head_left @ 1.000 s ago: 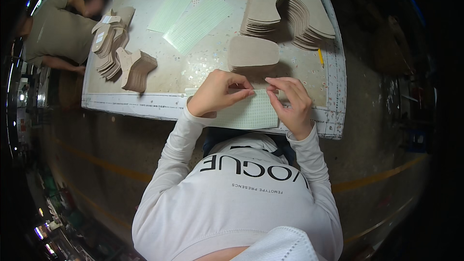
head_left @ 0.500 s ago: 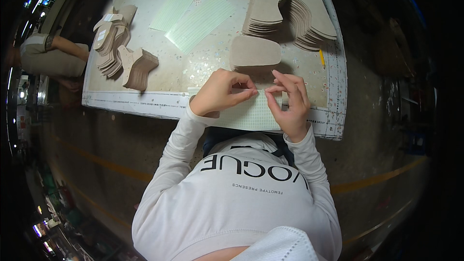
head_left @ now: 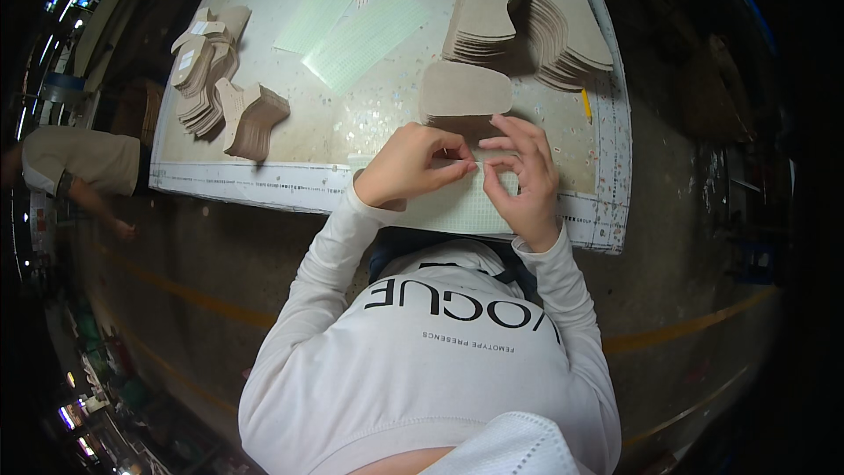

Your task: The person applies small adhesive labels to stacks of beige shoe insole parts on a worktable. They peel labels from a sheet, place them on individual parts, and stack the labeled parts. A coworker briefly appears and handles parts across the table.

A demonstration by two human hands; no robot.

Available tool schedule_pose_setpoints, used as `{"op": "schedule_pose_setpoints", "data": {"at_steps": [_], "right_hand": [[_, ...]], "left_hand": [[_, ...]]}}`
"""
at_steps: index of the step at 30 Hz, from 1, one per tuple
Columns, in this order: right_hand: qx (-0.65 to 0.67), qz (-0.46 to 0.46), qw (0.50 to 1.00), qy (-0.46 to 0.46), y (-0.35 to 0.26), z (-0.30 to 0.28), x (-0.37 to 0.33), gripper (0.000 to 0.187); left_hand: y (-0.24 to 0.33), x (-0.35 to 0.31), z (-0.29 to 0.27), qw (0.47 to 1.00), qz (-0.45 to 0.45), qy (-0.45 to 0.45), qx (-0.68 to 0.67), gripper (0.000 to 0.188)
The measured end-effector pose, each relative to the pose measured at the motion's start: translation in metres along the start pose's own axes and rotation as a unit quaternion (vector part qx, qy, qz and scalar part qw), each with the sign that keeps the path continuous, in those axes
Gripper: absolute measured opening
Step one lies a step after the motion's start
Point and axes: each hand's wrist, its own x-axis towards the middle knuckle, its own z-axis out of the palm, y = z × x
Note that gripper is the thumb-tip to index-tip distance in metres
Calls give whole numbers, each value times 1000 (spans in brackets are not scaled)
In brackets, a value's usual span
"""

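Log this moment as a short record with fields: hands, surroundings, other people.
Left hand: fingertips pinched; anything held is too small to tell
Right hand: thumb and forefinger tips close together
Under hands: green gridded sheet, near edge of table
Beyond hands: stack of rounded beige pieces
Right side: yellow pencil-shaped tool
Other person: left of table

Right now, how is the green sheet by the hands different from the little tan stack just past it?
The green sheet is pale green with a grid; the tan stack looks plain on top. The green sheet looks thin and flat, while the tan stack is thicker. The green sheet has straight edges; the tan stack has rounded corners. Both are on the table.
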Motion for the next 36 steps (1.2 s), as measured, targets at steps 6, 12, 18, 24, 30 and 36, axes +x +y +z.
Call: {"op": "schedule_pose_setpoints", "data": {"at_steps": [6, 12, 18, 24, 30, 36], "right_hand": [[2, 56, 998, 40, -1, -33, 21, 39], [-236, -61, 970, -14, -5, -53, 65, 9], [-279, -91, 954, -55, 1, -36, 88, 8], [-278, -79, 957, -32, 3, -37, 92, 7], [-298, -113, 946, -67, -2, -33, 85, 9], [-381, -143, 913, -27, 1, -28, 92, 9]], "left_hand": [[13, -10, 2, 982, 98, 93, 132, 28], [23, 9, -42, 987, 111, 88, 78, 22], [14, 58, -53, 948, 257, 103, 157, 45], [12, 65, -59, 932, 184, 31, 311, 66], [15, 58, -48, 945, 146, 64, 287, 60], [7, 59, -50, 949, 218, 86, 211, 56]]}}
